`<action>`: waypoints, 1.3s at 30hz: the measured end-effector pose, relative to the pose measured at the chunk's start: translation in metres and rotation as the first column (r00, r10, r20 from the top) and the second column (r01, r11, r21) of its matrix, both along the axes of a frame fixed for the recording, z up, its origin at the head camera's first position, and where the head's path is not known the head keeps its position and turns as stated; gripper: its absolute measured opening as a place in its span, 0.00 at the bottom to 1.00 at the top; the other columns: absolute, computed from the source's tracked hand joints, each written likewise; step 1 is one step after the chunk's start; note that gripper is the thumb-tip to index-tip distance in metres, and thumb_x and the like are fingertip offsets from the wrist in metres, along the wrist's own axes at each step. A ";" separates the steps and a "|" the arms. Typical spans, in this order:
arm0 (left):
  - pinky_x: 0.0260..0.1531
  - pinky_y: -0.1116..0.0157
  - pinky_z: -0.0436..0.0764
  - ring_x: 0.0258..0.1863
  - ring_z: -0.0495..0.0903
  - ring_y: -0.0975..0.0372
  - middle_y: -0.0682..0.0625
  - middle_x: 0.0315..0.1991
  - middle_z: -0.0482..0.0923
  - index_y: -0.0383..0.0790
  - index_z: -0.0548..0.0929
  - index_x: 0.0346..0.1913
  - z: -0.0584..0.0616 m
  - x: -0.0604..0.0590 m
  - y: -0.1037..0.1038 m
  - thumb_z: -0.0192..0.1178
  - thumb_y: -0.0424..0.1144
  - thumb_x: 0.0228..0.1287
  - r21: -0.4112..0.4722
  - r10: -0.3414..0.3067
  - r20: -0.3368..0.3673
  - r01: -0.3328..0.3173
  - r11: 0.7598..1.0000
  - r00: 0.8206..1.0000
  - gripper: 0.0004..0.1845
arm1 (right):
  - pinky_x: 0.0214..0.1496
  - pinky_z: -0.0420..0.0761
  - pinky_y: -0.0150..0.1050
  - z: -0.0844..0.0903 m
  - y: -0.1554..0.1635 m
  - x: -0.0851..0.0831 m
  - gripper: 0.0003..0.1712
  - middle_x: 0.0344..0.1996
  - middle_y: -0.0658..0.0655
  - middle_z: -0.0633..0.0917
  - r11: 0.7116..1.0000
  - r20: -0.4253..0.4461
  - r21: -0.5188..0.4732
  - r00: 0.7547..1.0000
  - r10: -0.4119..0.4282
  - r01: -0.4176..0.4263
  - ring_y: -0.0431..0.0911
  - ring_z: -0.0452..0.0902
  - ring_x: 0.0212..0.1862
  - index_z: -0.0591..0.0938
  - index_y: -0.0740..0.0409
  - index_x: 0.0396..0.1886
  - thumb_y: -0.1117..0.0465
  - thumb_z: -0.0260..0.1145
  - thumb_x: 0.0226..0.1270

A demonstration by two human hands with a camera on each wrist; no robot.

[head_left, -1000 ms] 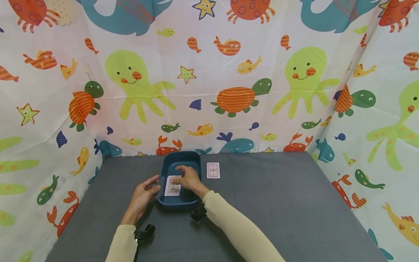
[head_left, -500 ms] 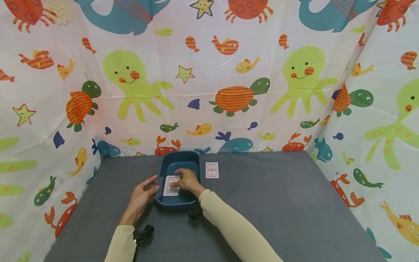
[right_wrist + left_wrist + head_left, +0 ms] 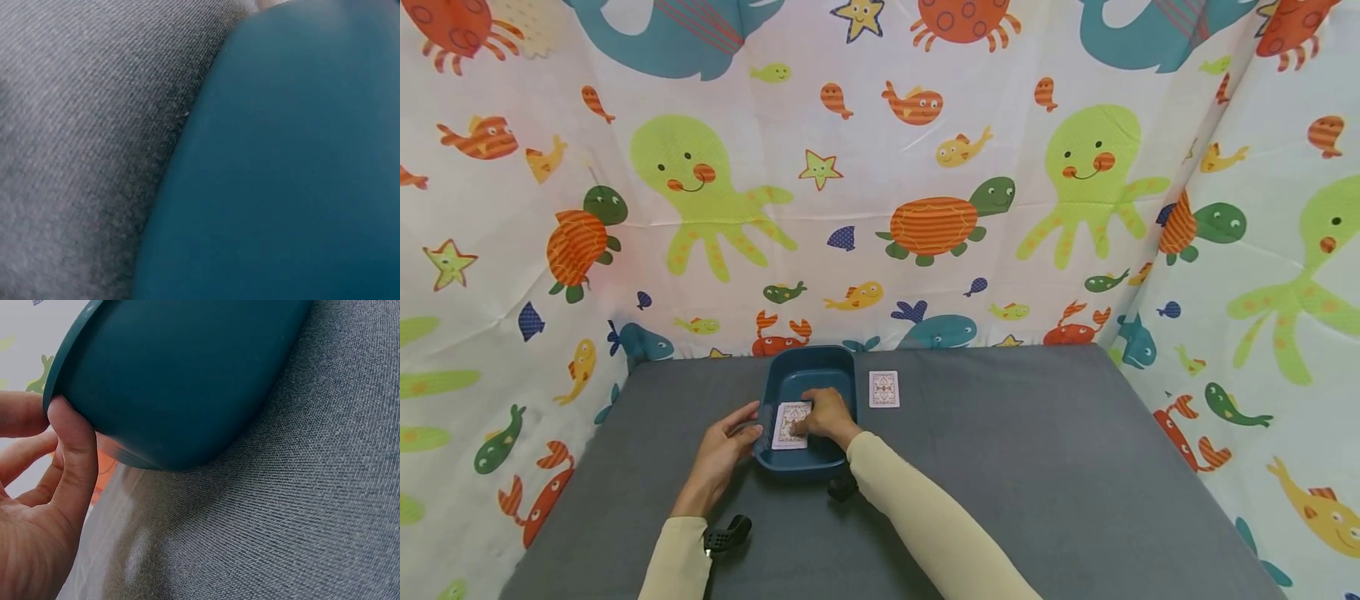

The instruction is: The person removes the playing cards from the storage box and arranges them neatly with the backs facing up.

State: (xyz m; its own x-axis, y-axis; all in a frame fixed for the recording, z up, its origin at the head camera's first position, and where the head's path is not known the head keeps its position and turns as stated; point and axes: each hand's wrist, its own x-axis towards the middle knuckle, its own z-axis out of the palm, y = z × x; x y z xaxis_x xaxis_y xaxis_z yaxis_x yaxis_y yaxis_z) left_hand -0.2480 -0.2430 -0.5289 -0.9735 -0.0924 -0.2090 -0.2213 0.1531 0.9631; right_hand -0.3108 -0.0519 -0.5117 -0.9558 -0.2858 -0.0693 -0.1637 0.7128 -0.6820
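— Where are your hands right now?

— My left hand (image 3: 721, 454) holds the left rim of the dark teal tray (image 3: 817, 458), thumb hooked on the edge and fingers curled along the outer wall; the left wrist view shows the thumb (image 3: 74, 447) pressed right against the rim. My right hand (image 3: 827, 414) is down inside the tray, fingers bent over the playing card (image 3: 788, 429) that lies face down on the tray floor.

— Are you gripping the card or just touching it?

— My fingertips pinch its right edge, as far as the head view shows. The right wrist view gives only the tray's wall (image 3: 287, 175) and the grey cloth (image 3: 81, 125), so it settles nothing.

— And the other card?

— A second playing card (image 3: 883, 389) lies face down on the grey cloth, just right of the tray and apart from it.

— What could go wrong?

— A flat card on a smooth floor is hard to get under. My fingers may only push it along towards the left wall instead of lifting it. If I press harder, it could bend. The tray sits light on soft cloth, so a pull from inside could tip or drag it if my left hand slackens. And my right sleeve (image 3: 917, 517) passes over the near rim and might catch it.
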 end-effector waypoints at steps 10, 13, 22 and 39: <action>0.48 0.64 0.79 0.60 0.72 0.53 0.44 0.69 0.66 0.49 0.67 0.72 0.001 0.000 -0.001 0.55 0.37 0.71 0.003 -0.001 0.003 0.001 1.000 1.000 0.28 | 0.67 0.71 0.49 0.000 -0.004 -0.001 0.37 0.55 0.59 0.79 0.997 0.043 0.069 0.999 -0.033 0.030 0.52 0.72 0.58 0.80 0.55 0.60 0.53 0.80 0.48; 0.47 0.65 0.79 0.60 0.71 0.53 0.44 0.70 0.65 0.49 0.67 0.72 0.002 0.001 0.000 0.55 0.36 0.71 0.007 -0.007 0.005 0.007 1.000 1.000 0.28 | 0.65 0.72 0.49 -0.003 -0.004 -0.002 0.37 0.53 0.59 0.78 0.996 0.048 0.085 0.998 -0.036 0.032 0.51 0.73 0.55 0.80 0.53 0.60 0.53 0.81 0.48; 0.50 0.63 0.80 0.61 0.71 0.53 0.44 0.70 0.65 0.49 0.66 0.73 0.004 0.002 -0.001 0.54 0.36 0.72 -0.001 -0.018 0.003 0.018 1.000 1.000 0.28 | 0.58 0.75 0.50 -0.005 -0.005 -0.002 0.38 0.51 0.58 0.74 0.998 0.036 0.055 0.999 -0.033 0.031 0.51 0.73 0.49 0.76 0.49 0.61 0.52 0.81 0.48; 0.45 0.67 0.80 0.62 0.72 0.52 0.45 0.68 0.67 0.47 0.68 0.72 0.001 -0.001 0.000 0.56 0.35 0.71 0.039 -0.003 -0.005 0.003 0.999 1.000 0.27 | 0.34 0.73 0.36 0.001 -0.003 -0.003 0.24 0.33 0.52 0.81 0.993 -0.037 -0.104 0.998 -0.050 0.046 0.43 0.74 0.33 0.76 0.48 0.59 0.62 0.69 0.64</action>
